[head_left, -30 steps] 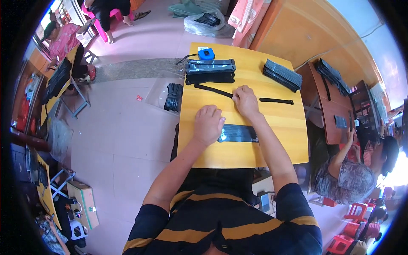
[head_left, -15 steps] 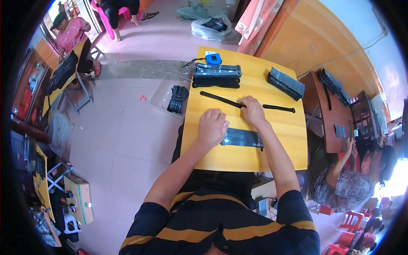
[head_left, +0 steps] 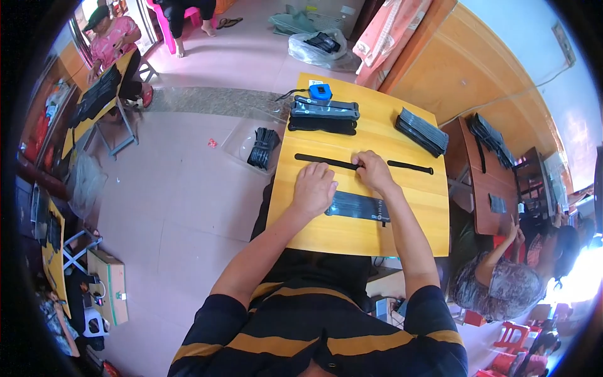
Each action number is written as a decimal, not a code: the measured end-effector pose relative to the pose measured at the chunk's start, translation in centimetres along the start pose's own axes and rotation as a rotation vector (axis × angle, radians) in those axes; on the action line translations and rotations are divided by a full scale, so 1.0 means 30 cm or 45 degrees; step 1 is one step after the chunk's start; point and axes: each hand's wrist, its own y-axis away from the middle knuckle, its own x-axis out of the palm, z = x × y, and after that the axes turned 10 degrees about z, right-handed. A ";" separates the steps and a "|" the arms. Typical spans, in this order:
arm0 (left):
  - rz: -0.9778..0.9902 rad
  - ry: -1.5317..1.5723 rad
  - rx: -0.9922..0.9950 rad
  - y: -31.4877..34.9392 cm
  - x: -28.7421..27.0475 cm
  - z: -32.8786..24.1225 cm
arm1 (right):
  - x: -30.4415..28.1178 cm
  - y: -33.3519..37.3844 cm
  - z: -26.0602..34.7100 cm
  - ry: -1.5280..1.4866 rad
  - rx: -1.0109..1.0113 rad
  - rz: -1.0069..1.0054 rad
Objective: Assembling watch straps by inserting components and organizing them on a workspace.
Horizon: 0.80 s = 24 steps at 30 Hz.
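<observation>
On the yellow table (head_left: 402,232), a narrow black strap (head_left: 323,161) lies nearly crosswise, its right end pinched in the fingers of my right hand (head_left: 375,173). My left hand (head_left: 315,190) rests palm down just below the strap, fingers together and curled under; whatever they may hold is hidden. Beside it, under my right forearm, is a flat stack of clear plastic packets (head_left: 355,206) with dark contents, its left end close to my left thumb. A second short black strap (head_left: 410,166) lies to the right of my right hand.
At the back left of the table sit packaged black straps (head_left: 323,112) and a blue tape measure (head_left: 320,92). Another packet stack (head_left: 422,132) lies at the back right. A bundle of black straps (head_left: 262,147) is on the floor to the left. Other people work at side tables.
The held strap has swung from a steep slant to nearly level, its left end coming toward me. My right hand has shifted slightly nearer; my left hand stays in place.
</observation>
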 end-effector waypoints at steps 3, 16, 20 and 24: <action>0.047 0.074 -0.046 0.000 0.004 0.004 | 0.006 0.005 0.004 0.035 0.023 -0.093; 0.018 -0.056 -0.226 -0.019 0.005 -0.007 | -0.510 0.547 0.697 0.013 -1.072 -1.574; 0.032 -0.077 -0.244 -0.005 0.008 0.004 | -0.563 0.682 0.829 -0.605 -1.927 -1.684; 0.085 -0.218 -0.218 0.003 -0.007 0.055 | -0.596 0.772 0.873 -0.176 -1.838 -1.415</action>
